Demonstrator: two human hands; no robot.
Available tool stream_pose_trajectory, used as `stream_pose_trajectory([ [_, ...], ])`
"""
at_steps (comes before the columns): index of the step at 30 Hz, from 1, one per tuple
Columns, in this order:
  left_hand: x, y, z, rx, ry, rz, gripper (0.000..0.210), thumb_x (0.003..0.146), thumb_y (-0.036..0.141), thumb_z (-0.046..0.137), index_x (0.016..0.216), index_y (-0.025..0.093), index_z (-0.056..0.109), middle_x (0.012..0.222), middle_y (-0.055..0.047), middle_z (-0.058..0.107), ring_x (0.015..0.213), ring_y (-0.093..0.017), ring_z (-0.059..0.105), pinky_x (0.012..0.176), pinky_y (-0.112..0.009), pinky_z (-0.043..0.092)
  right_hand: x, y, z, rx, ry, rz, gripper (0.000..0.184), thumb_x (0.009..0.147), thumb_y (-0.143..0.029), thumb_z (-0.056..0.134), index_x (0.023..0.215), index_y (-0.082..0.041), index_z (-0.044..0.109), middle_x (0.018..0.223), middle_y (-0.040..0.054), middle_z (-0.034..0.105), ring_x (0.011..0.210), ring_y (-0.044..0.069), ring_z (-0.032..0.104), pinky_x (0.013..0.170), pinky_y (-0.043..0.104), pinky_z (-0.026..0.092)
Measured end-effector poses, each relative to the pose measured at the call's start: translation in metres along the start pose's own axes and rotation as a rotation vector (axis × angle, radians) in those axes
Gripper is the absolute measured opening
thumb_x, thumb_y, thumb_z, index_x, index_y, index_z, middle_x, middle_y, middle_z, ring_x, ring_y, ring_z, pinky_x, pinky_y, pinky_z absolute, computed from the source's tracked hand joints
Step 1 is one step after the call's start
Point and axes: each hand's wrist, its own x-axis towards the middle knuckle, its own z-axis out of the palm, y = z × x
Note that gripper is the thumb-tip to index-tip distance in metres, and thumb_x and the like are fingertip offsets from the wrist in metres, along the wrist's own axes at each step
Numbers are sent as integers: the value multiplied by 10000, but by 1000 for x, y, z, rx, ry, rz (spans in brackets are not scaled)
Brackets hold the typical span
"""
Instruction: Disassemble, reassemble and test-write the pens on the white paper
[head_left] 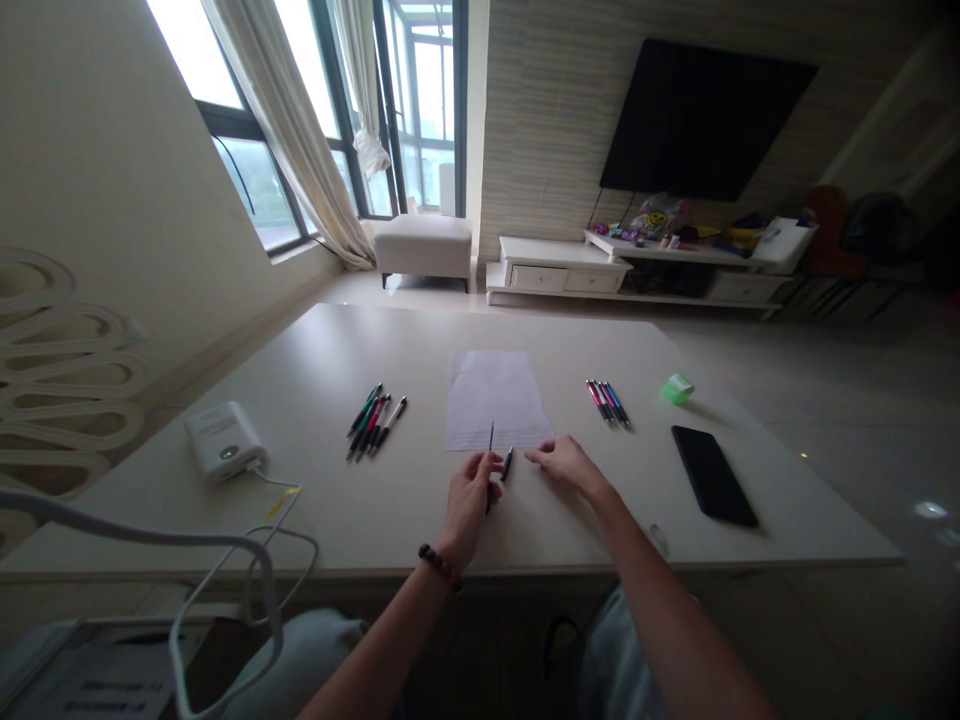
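Observation:
My left hand is closed around a disassembled pen, whose thin dark refill points up over the paper's lower edge. Just right of those fingers, a black pen barrel piece with a pointed tip lies at a slant on the table. My right hand is by the paper's lower right corner, thumb and fingertips drawn together; anything between them is too small to make out. Ahead of both hands is a white sheet of paper with rows of writing along its near edge.
Several pens lie at the left of the white table; several more pens are at the right. Beyond them are a green-and-white small box and a black phone. A white power bank trails a cable at the left.

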Motion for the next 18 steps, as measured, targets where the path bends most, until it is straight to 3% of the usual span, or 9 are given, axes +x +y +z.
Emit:
stream_pose_trajectory([
  [3,-1,0,1,-33,-49,-18,451,687,582,603,825,152,599,672,1,586,403,-49,445,389,-188,258,-5,-10,-3,172,-2,-84,325,732,-418,582,724,-110,683,559,18,583,462,93,457,437,203,328],
  [8,-5,-3,6,-34,-256,-63,452,717,574,591,859,144,609,607,19,548,403,-50,437,398,-187,261,-28,-35,8,469,-237,-234,391,722,-505,615,797,-124,664,574,-11,533,454,69,402,404,186,290],
  [11,-5,-6,8,-42,-302,-60,471,739,577,571,907,140,616,608,18,545,416,-48,431,402,-184,262,-29,-40,7,527,-130,-230,394,710,-519,626,756,-128,645,568,1,540,470,78,423,406,185,302],
  [14,-2,-8,5,-59,-248,-49,480,742,578,567,925,137,622,629,14,552,418,-45,428,394,-181,258,-19,-30,-6,617,37,-194,406,724,-531,598,781,-130,625,718,58,623,527,100,503,418,189,346],
  [16,2,-9,2,-80,-186,-41,461,734,551,596,932,136,626,654,6,565,440,-50,456,399,-178,286,-13,-18,-12,519,53,-139,382,724,-501,599,755,-121,627,668,56,622,478,100,494,403,199,341],
  [18,4,-8,0,-120,-142,-41,439,710,500,651,956,137,627,682,-3,585,489,-67,513,436,-179,355,-10,-7,-12,272,48,-101,325,727,-441,605,719,-119,647,595,49,618,449,111,495,419,218,356],
])
